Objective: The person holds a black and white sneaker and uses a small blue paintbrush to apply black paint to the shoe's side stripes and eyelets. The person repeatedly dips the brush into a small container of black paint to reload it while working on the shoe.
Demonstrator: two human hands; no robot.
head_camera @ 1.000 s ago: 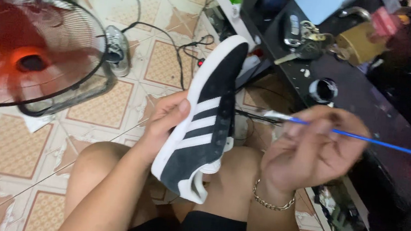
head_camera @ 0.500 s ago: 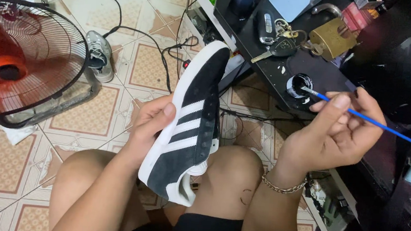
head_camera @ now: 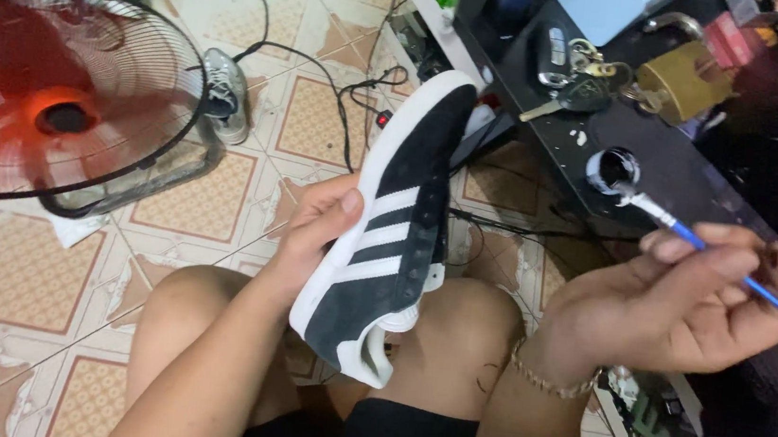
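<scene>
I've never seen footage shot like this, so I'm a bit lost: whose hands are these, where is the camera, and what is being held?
The camera sits on a person's head and looks down, so you see their own arms and bare knees. There is no machine, only two hands. The left hand grips a black sneaker with white stripes, held up over the knees. The right hand holds a thin blue paintbrush, its tip at a small round pot on a dark table. Keys and a brass padlock also lie on that table. On the tiled floor to the left stands a red fan behind a wire guard, with cables nearby.
</scene>
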